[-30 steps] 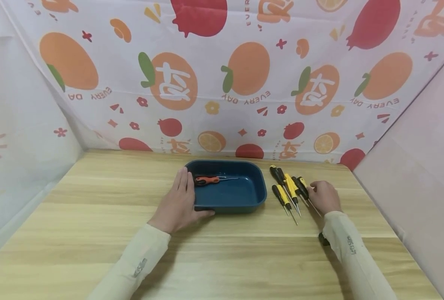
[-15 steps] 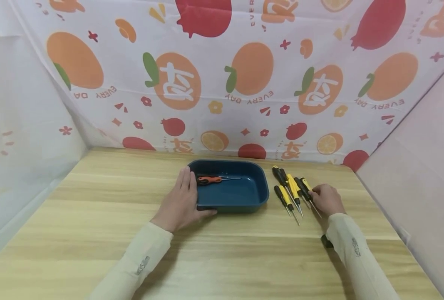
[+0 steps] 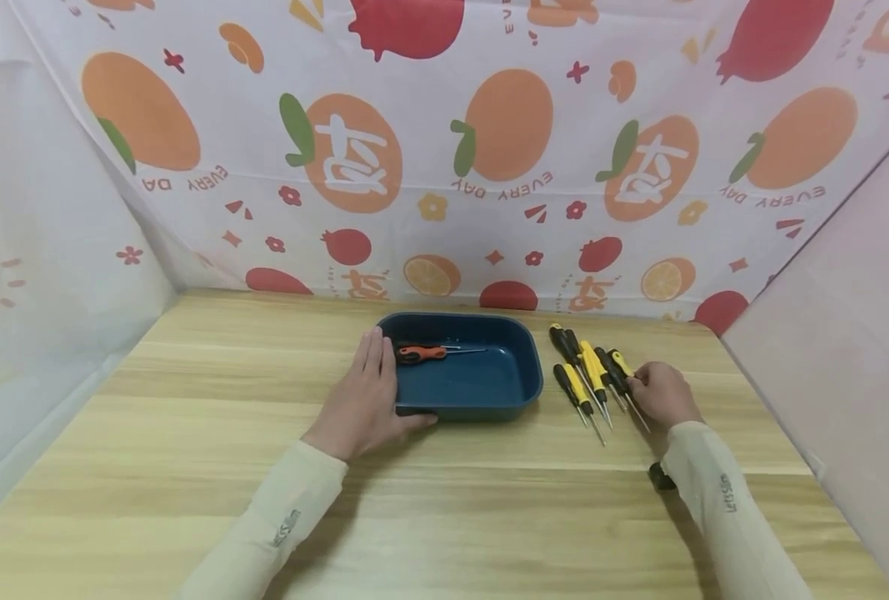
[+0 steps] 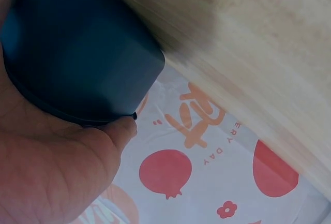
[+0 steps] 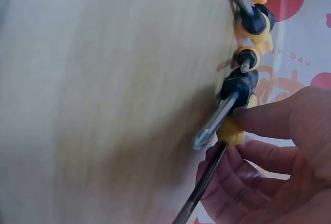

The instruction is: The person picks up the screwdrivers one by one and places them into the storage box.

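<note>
Near the worktop's (image 3: pixel 444 508) far edge, the left hand (image 3: pixel 360 408) is resting straight-fingered against a blue tray (image 3: pixel 462 412); toward the far right corner, the right hand (image 3: pixel 666 394) is pinching a yellow-and-black screwdriver (image 5: pixel 230 134).

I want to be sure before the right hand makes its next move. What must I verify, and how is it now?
1. Left hand at the blue tray: ok, touching its left side.
2. Right hand on the gripped screwdriver: ok, pinched by its handle.
3. No contact with the neighbouring screwdriver: cannot tell, they overlap in the right wrist view.
4. Room in the tray: ok, bare floor beside the orange-handled screwdriver.
5. Loose screwdrivers well spread: not ok, several lie crowded together.
</note>
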### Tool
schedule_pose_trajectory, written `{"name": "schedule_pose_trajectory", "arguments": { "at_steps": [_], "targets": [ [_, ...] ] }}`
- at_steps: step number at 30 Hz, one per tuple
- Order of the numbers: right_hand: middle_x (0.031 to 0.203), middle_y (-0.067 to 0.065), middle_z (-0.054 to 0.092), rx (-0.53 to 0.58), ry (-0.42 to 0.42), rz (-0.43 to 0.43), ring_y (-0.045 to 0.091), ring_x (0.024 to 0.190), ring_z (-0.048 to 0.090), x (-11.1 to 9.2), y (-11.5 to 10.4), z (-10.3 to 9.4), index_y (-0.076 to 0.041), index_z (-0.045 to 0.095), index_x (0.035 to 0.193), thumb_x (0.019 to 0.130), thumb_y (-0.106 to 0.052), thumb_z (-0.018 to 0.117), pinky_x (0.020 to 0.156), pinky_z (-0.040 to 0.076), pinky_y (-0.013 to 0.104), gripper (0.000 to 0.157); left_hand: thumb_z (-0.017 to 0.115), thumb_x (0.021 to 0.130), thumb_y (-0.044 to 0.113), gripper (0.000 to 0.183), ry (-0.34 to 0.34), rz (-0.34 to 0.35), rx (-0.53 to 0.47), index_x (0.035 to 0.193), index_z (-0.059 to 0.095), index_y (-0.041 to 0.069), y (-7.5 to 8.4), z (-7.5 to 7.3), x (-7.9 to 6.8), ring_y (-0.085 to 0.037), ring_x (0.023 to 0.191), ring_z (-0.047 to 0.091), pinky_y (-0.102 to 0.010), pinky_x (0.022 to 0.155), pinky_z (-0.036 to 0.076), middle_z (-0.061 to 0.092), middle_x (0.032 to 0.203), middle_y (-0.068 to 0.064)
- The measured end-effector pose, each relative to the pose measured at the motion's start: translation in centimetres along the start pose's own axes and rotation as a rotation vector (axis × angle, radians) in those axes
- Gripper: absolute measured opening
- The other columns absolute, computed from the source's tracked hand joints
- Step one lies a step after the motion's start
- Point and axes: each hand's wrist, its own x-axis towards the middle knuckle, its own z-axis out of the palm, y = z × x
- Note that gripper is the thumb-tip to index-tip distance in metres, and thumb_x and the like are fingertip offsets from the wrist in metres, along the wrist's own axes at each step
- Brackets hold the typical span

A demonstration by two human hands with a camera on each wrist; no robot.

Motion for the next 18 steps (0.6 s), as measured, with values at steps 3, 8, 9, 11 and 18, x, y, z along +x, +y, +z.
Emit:
{"name": "schedule_pose_trajectory", "arguments": {
  "at_steps": [3, 8, 9, 11, 18],
  "targets": [
    [0.088, 0.019, 0.066, 0.016, -0.005, 0.016, 0.029, 0.076, 0.058, -0.2, -0.3, -0.4, 0.008, 0.067, 0.097, 0.1, -0.016, 0.057, 0.063, 0.049, 0.04, 0.026, 0.07, 0.077, 0.077, 0.127, 0.007, 0.006, 0.012, 0.151, 0.027, -0.017, -0.1, -0.1, -0.1, -0.047, 0.15, 0.019, -0.049, 0.116, 0.034, 0.02, 0.16, -0.034],
    [0.098, 0.025, 0.068, 0.029, 0.02, -0.021, 0.038, 0.085, 0.063, -0.5, -1.1, -1.2, 0.011, 0.065, 0.105, 0.102, -0.016, 0.055, 0.071, 0.053, 0.048, 0.029, 0.069, 0.077, 0.078, 0.128, 0.009, 0.004, 0.01, 0.151, 0.026, -0.017, 0.1, -0.1, -0.1, -0.047, 0.15, 0.019, -0.048, 0.115, 0.035, 0.02, 0.16, -0.034],
    [0.102, 0.028, 0.067, 0.028, 0.029, -0.04, 0.041, 0.089, 0.064, -0.5, -1.5, -1.4, 0.012, 0.064, 0.108, 0.102, -0.017, 0.055, 0.075, 0.054, 0.051, 0.031, 0.069, 0.076, 0.078, 0.128, 0.01, 0.002, 0.009, 0.151, 0.025, -0.017, 0.2, -0.1, -0.1, -0.047, 0.15, 0.019, -0.048, 0.115, 0.035, 0.02, 0.16, -0.034],
    [0.11, 0.031, 0.066, 0.024, 0.046, -0.084, 0.044, 0.096, 0.064, -0.4, -2.4, -1.6, 0.014, 0.062, 0.114, 0.103, -0.017, 0.055, 0.081, 0.054, 0.056, 0.033, 0.069, 0.076, 0.078, 0.129, 0.01, -0.001, 0.008, 0.152, 0.025, -0.017, 0.2, -0.1, -0.1, -0.046, 0.15, 0.019, -0.048, 0.115, 0.035, 0.02, 0.161, -0.034],
    [0.111, 0.029, 0.068, 0.033, 0.088, -0.226, 0.036, 0.09, 0.066, -0.3, -7.4, -1.5, 0.011, 0.064, 0.117, 0.102, -0.012, 0.06, 0.075, 0.056, 0.05, 0.028, 0.069, 0.076, 0.078, 0.129, 0.009, -0.005, 0.007, 0.152, 0.026, -0.016, 0.1, -0.1, -0.3, -0.046, 0.15, 0.019, -0.048, 0.116, 0.034, 0.02, 0.161, -0.034]
  ]
}}
